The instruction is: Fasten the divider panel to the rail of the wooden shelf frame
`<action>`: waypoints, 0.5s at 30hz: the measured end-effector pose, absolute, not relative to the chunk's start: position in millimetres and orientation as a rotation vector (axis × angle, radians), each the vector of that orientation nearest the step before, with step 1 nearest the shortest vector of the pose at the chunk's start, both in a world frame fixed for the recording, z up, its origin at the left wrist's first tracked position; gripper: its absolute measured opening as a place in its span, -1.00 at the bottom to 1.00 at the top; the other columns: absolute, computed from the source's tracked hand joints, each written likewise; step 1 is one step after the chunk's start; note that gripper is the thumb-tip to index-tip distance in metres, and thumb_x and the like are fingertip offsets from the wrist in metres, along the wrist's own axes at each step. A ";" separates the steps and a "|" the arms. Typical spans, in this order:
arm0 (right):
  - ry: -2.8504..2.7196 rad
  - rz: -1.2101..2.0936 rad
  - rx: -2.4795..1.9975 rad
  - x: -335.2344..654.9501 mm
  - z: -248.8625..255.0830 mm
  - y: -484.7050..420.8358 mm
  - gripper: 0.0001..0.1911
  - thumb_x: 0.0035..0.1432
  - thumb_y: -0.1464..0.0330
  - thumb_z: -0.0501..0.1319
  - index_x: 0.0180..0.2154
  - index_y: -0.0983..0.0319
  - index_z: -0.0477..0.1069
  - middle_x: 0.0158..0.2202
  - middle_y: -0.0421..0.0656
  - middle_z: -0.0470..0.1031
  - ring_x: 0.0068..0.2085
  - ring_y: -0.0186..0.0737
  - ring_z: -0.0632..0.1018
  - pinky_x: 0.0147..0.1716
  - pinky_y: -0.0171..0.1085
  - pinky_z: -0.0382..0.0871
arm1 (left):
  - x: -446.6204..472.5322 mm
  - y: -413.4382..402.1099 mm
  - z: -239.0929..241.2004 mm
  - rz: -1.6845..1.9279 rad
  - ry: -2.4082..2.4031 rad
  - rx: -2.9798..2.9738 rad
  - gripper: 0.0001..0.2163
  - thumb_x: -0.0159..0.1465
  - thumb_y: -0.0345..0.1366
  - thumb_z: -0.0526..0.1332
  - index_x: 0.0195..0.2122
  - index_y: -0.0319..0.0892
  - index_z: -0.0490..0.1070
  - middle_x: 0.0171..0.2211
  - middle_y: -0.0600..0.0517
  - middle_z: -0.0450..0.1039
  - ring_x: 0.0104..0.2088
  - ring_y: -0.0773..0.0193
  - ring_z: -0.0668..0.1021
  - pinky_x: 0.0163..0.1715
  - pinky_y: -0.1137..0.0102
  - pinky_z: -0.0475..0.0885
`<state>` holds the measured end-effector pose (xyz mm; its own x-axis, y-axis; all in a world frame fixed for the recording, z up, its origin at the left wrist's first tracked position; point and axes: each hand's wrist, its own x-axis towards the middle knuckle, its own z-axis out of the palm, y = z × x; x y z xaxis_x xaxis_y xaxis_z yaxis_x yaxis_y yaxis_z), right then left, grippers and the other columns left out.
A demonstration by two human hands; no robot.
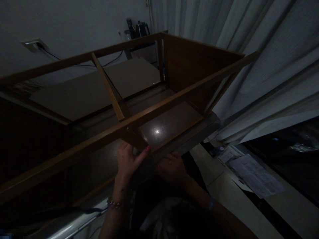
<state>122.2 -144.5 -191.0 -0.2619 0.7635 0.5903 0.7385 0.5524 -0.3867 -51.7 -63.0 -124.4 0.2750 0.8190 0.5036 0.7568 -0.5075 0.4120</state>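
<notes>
A brown wooden furniture frame (159,108), like an open cabinet with rails and a solid end panel, rises from a grey base (199,127). My left hand (126,159) is closed around the lower part of the frame's middle upright (136,137), its thumb pointing right along the wood. Just to the right, my right hand (171,167) has its fingers curled against the front edge of the grey base. Deep shadow covers that hand, so whatever lies under its fingers is hidden.
White curtains (264,79) hang close on the right. Papers (256,176) lie on the tiled floor (224,189) below them. Behind the frame are a wall socket (35,44) with a cable and a dark kettle-like object (142,29). A shiny metal tube (77,224) runs at lower left.
</notes>
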 end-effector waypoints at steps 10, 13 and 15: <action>-1.982 0.249 -1.118 131.6 -197.0 -140.4 -0.77 0.25 0.17 0.16 -0.20 0.19 0.42 -0.35 -0.21 0.52 -0.29 -0.28 0.47 -0.16 -0.25 0.19 | -52.0 -62.2 -125.8 1.111 1.453 2.481 -0.71 0.16 -0.03 0.20 -0.45 -0.17 0.36 -0.48 0.01 0.47 -0.43 0.20 0.52 -0.44 0.37 0.35; -2.039 0.236 -0.972 132.4 -196.6 -140.1 -0.86 0.29 0.28 0.14 -0.22 0.16 0.45 -0.37 -0.23 0.52 -0.28 -0.29 0.46 -0.17 -0.26 0.24 | -51.9 -62.7 -125.8 1.088 1.467 2.460 -0.71 0.16 -0.03 0.20 -0.45 -0.17 0.36 -0.49 0.01 0.47 -0.43 0.19 0.52 -0.44 0.37 0.35; -2.046 0.277 -0.905 133.0 -194.7 -139.8 -0.86 0.29 0.31 0.14 -0.22 0.18 0.45 -0.35 -0.22 0.52 -0.27 -0.31 0.45 -0.17 -0.27 0.27 | -51.9 -63.0 -125.6 1.078 1.474 2.446 -0.72 0.16 -0.03 0.21 -0.45 -0.16 0.35 -0.48 0.01 0.47 -0.43 0.19 0.52 -0.44 0.38 0.35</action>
<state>133.0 -139.8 -194.7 -0.3690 0.6896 0.6232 0.4992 0.7126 -0.4930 -51.9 -63.0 -125.6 0.2856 0.8037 0.5220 0.7411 -0.5306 0.4115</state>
